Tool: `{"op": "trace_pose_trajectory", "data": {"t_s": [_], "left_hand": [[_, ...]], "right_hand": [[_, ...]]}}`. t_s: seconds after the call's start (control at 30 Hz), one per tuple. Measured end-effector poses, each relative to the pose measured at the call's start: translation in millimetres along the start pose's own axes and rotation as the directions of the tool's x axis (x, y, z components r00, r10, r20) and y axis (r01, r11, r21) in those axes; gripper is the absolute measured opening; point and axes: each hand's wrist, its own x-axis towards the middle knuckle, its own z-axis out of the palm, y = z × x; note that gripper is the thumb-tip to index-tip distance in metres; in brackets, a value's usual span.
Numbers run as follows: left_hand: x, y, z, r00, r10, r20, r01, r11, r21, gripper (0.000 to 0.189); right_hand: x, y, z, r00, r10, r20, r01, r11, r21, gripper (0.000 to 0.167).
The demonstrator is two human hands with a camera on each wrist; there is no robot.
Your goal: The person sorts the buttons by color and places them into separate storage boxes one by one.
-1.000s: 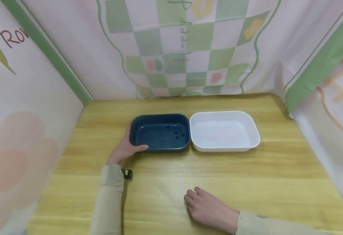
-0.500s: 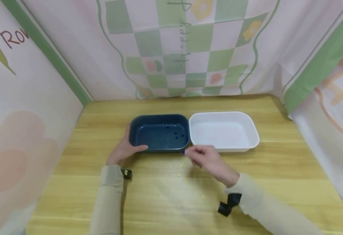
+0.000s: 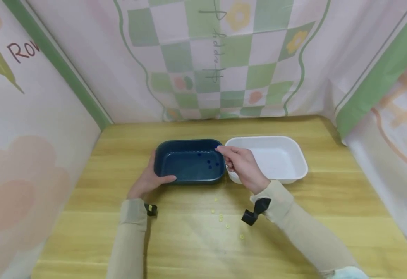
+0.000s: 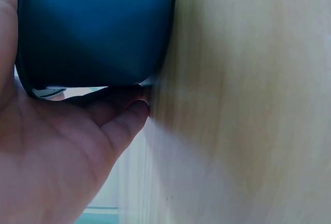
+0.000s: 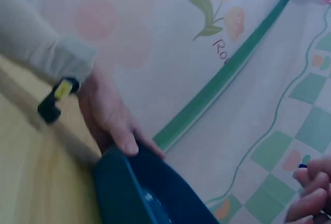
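My left hand (image 3: 147,178) grips the left end of a dark blue plastic tub (image 3: 189,181), thumb over its front rim. In the left wrist view the fingers wrap the tub's end wall, close to the table. Above the tub's right end is my right hand (image 3: 243,164), pinching a small dark blue bead (image 5: 303,166) between thumb and fingertip. Several small dark blue beads (image 3: 208,162) lie on the tub's floor, toward its right side. Small yellow ring-shaped beads (image 3: 220,217) are scattered on the table in front.
A white plastic tub (image 3: 280,159) stands right beside the blue one, partly behind my right hand. Both rest on a wood-grain table (image 3: 182,240). Printed fabric hangings (image 3: 234,77) close off the back and sides. Black wrist cameras (image 3: 255,212) hang below the sleeves.
My right hand has risen from the table near the yellow beads, moving forward to the blue tub's right end with the blue bead pinched. My left hand has kept its grip on the tub.
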Motion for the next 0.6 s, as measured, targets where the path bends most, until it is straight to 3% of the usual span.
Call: {"op": "trace_pose_trajectory", "data": {"t_s": [0.1,0.17,0.27,0.43,0.6], "left_hand": [[-0.8,-0.3,0.8,1.0,0.003,0.001,-0.003,1.0,-0.001,0.128],[-1.4,-0.7,1.1,1.0,0.001,0.005,0.0,1.0,-0.012,0.129],[-1.7,-0.8,0.8,1.0,-0.003,0.006,0.004,0.999,-0.034,0.13],[0.0,-0.1,0.2,1.0,-0.002,0.001,0.002,1.0,-0.028,0.129],[0.2,0.6,-0.1,1.0,-0.01,0.006,0.01,1.0,-0.022,0.128]], "right_hand": [[3.2,4.6,2.1,0.997,-0.067,0.022,0.07,0.981,-0.182,0.041],[3.8,9.3,3.0,0.991,-0.128,0.044,0.136,0.942,-0.308,0.037],[3.9,15.4,4.2,0.973,-0.223,0.054,0.225,0.88,-0.419,0.031],[6.5,21.8,4.8,0.952,-0.306,-0.011,0.266,0.844,-0.466,0.021],[9.7,24.9,5.3,0.95,-0.31,-0.046,0.25,0.839,-0.484,0.019]]}}
